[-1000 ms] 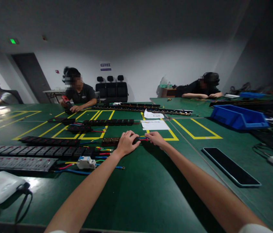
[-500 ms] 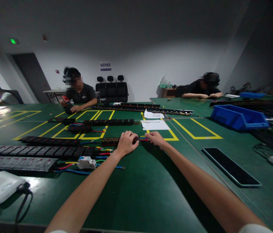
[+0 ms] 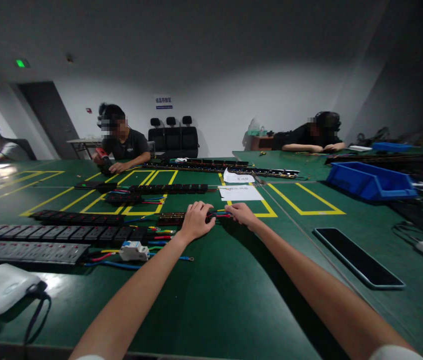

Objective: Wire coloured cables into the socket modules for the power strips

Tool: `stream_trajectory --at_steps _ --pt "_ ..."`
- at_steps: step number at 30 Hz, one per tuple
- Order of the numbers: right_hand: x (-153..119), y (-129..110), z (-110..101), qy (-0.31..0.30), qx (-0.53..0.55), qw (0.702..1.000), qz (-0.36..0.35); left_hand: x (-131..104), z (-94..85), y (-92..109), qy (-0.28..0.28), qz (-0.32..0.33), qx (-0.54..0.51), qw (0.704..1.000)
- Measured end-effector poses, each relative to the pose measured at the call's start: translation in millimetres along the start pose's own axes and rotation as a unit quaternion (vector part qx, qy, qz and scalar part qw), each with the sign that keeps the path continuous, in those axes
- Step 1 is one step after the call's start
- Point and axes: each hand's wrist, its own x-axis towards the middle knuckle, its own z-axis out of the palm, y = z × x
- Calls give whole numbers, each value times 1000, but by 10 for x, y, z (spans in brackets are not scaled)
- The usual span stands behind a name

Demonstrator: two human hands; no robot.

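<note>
My left hand (image 3: 197,220) is closed over the right end of a dark socket strip (image 3: 171,219), its fingers curled around the part where wires come out. Just to the right, my right hand (image 3: 242,215) pinches the ends of a few coloured wires (image 3: 222,214), red and blue among them. The fingertips hide the very tips of these wires. Left of my hands lie a black socket strip (image 3: 78,218), a longer black one (image 3: 57,233) and a grey one (image 3: 27,254). A white breaker (image 3: 134,251) sits among the grey strip's wires.
A phone (image 3: 358,257) lies to the right, with a blue bin (image 3: 371,181) behind it. White paper sheets (image 3: 241,193) lie beyond my hands. Across the green table (image 3: 203,310), one person (image 3: 128,145) holds a red tool; another person (image 3: 312,135) leans over the far right.
Both hands stay in nearly the same place, with the left fingers shifting very slightly at the strip's end. The right hand keeps its pinch on the wires.
</note>
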Motion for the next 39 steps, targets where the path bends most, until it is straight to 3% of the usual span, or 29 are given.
stream_trajectory --at_steps 6,14,19,22,33,39 --pt "33 46 -67 -33 42 998 -15 -9 -29 15 9 -9 0 1000" --pt "44 90 -307 9 32 999 -10 -8 -6 8 6 -20 -3 1000" --pt "14 156 -520 -108 36 991 -75 -10 15 1 7 -14 2 1000" --pt "16 187 -580 -126 27 987 -92 -11 26 -4 6 -15 3 1000" --pt "60 160 -531 -51 -49 983 -167 -16 50 -22 4 -28 5 1000" --pt "110 230 -520 25 -99 973 -205 -18 54 -22 0 -31 11 999"
